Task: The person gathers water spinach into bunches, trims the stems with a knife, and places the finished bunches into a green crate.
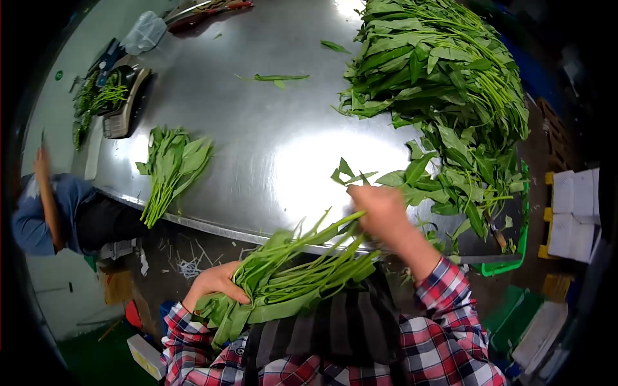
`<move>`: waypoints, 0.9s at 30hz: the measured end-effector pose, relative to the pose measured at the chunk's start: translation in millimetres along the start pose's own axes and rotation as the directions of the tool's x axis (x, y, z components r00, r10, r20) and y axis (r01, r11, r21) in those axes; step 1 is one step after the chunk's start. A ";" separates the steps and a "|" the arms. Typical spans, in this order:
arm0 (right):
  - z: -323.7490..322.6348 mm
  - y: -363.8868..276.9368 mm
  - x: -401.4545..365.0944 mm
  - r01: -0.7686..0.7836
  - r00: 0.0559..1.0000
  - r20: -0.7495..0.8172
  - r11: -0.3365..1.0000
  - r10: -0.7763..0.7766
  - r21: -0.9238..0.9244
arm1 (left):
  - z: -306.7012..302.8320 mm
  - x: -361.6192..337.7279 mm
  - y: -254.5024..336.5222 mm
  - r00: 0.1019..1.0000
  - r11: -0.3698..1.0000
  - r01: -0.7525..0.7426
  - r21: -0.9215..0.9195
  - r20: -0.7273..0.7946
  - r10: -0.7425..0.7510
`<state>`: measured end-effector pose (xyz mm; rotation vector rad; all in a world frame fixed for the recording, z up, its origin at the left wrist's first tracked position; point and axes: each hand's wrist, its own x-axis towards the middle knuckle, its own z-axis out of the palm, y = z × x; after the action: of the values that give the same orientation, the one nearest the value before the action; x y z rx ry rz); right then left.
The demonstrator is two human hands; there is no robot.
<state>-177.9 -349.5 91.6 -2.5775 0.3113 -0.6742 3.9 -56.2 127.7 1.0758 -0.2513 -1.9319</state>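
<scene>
The left hand (215, 283) is curled shut around the leafy end of a bunch of greens (296, 270). It holds the bunch low, close to the person's tummy and below the edge of the table (257, 116). The right hand (380, 209) is closed too. It pinches the other end of the same bunch, up by the table edge. A few leaves stick up just above its fingers. The bunch runs between the two hands, slanting from low on the left to high on the right.

It looks like the greens are being gathered and made neat in the hands. A good next move would need the stems to lie side by side, with a firm left hand so none slip out.

Just beyond the right hand is a big pile of greens (444, 83). It covers the right side of the table and is close enough to reach. A green crate (515, 251) pokes out under that corner.

Farther left on the table lies a small bunch (170, 167), well apart from both hands. One loose stem (273, 78) lies alone near the middle. At the far left corner sits a scale (125, 103) with some greens on it, and a plastic bottle (145, 32) lies behind it.

Another person (51, 212) in blue is beside the table on the left.
</scene>
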 end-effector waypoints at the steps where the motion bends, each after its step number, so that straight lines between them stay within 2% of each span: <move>1: 3.0 24.9 -7.4 -0.190 0.972 0.112 0.970 0.208 -0.152 | -9.0 -2.8 6.6 0.998 0.998 0.032 0.058 0.048 -0.035; 2: -13.2 27.6 -0.7 -0.406 0.914 -0.009 0.914 0.406 0.009 | -16.9 -6.2 10.9 0.993 0.996 0.071 0.061 0.095 -0.076; 3: -22.1 52.5 -3.6 -0.573 0.808 -0.094 0.813 0.581 0.099 | -25.4 -12.3 15.4 0.983 0.992 0.111 0.065 0.140 -0.119; 4: -44.8 62.5 1.1 -0.497 0.851 -0.005 0.802 0.525 -0.332 | -34.6 -16.1 19.9 0.971 0.987 0.144 0.073 0.182 -0.155; 5: -60.4 50.5 6.5 -0.364 0.801 0.078 0.585 0.594 -0.724 | -45.5 -14.8 23.3 0.950 0.976 0.086 0.202 0.277 -0.141; 6: -64.4 46.3 6.6 -0.266 0.868 0.077 0.591 0.490 -0.761 | -51.5 -14.3 29.1 0.936 0.966 0.095 0.242 0.310 -0.169; 7: -62.1 31.1 20.3 -0.220 0.904 0.197 0.806 0.381 -0.549 | -55.8 -12.6 35.1 0.921 0.955 0.098 0.282 0.338 -0.194; 8: -49.9 10.3 36.5 -0.160 0.929 0.282 0.947 0.240 -0.278 | -58.5 -12.7 37.2 0.905 0.943 0.105 0.317 0.362 -0.222; 9: -27.4 -5.2 37.8 -0.353 0.837 0.473 0.932 0.275 0.082 | -63.6 -11.1 35.2 0.903 0.925 0.088 0.370 0.363 -0.231; 10: -18.7 -35.8 53.8 -0.438 0.717 0.686 0.846 0.124 0.304 | -63.9 -11.6 37.8 0.902 0.917 0.076 0.392 0.365 -0.230; 11: -6.8 -52.9 63.5 -0.510 0.577 0.816 0.767 -0.029 0.389 | -62.1 -12.3 41.1 0.903 0.908 0.062 0.414 0.364 -0.228; 12: 14.4 -54.0 57.9 -0.402 0.614 0.757 0.738 -0.222 0.542 | -60.0 -13.1 44.0 0.905 0.899 0.048 0.435 0.363 -0.224; 13: 22.7 -54.3 57.8 -0.449 0.526 0.805 0.715 -0.274 0.536 | -57.4 -13.1 47.0 0.906 0.911 0.046 0.410 0.368 -0.211; 16: 23.6 -40.2 44.2 -0.689 0.557 0.830 0.542 -0.027 0.481 | -48.6 -12.6 46.8 0.913 0.946 0.089 0.311 0.353 -0.202; 17: 10.8 -32.7 42.1 -0.597 0.604 0.797 0.671 0.015 0.439 | -46.8 -11.5 45.5 0.917 0.954 0.131 0.270 0.332 -0.220; 18: 6.6 -22.9 31.2 -0.602 0.601 0.797 0.691 0.061 0.400 | -45.5 -9.6 45.6 0.919 0.958 0.171 0.232 0.313 -0.240; 20: -8.1 3.1 7.6 -0.603 0.620 0.760 0.738 0.195 0.303 | -46.0 -5.3 49.4 0.903 0.931 0.181 0.318 0.320 -0.285; 22: -34.4 42.5 -15.7 -0.692 0.628 0.559 0.717 0.541 0.084 | -41.6 -1.4 59.9 0.900 0.912 0.157 0.380 0.324 -0.290; 23: -59.7 61.2 -24.4 -0.690 0.597 0.429 0.707 0.678 -0.155 | -47.2 1.3 60.5 0.896 0.891 0.130 0.435 0.334 -0.293; 24: -83.2 72.7 -32.4 -0.674 0.570 0.274 0.631 0.775 -0.384 | -49.5 4.8 62.6 0.877 0.882 0.151 0.446 0.352 -0.328; 25: -94.7 74.9 -44.4 -0.468 0.774 0.067 0.641 0.629 -0.609 | -50.8 9.0 65.0 0.856 0.873 0.174 0.456 0.369 -0.363; 26: -103.1 73.1 -54.5 -0.273 0.923 -0.068 0.518 0.380 -0.811 | -50.7 14.7 69.2 0.832 0.859 0.198 0.472 0.383 -0.402; 27: -105.2 46.0 -32.2 -0.429 0.873 0.030 0.795 0.487 -0.429 | -38.0 18.8 80.4 0.832 0.849 0.256 0.462 0.343 -0.437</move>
<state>-263.6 -418.1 138.1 -2.7449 1.0987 -0.2606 76.9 -109.5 137.3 0.9718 -0.7754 -2.5339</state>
